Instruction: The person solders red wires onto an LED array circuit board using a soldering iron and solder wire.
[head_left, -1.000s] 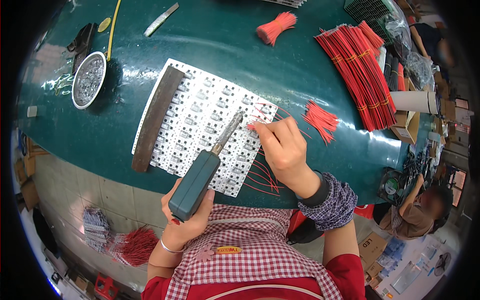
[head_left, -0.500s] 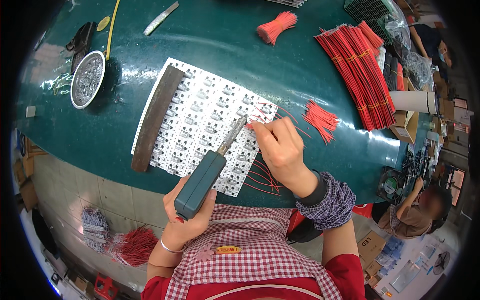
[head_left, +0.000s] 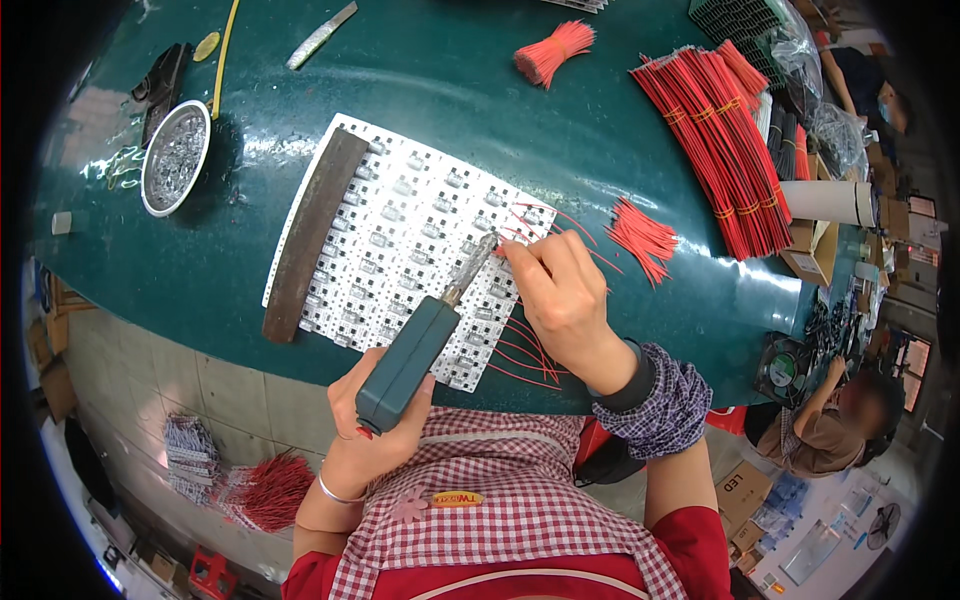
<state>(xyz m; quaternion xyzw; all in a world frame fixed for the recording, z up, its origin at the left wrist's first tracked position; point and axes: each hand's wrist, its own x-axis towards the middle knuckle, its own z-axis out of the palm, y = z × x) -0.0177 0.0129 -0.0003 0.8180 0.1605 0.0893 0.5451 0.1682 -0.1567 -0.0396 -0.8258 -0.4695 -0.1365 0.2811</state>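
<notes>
Green table [head_left: 430,95]: white-rimmed bowl [head_left: 208,140] of shiny bits at left, tied red wire bundles [head_left: 715,150] upper right, loose wire pile [head_left: 642,240] nearer. Dark bar [head_left: 315,240] lies over left side of circuit board panel [head_left: 400,250]; soldering iron [head_left: 408,362] hides part of lower edge. Panel white, flat, rows of small black parts; thin red wires [head_left: 541,358] trail off right edge. Left hand [head_left: 385,445] wrapped round iron; right hand [head_left: 562,305] pinches red wire ends [head_left: 501,248] over panel's right side, beside iron's tip.

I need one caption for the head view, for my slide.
The left hand holds a green soldering tool and the right hand pinches red wire at a white circuit sheet.
</notes>
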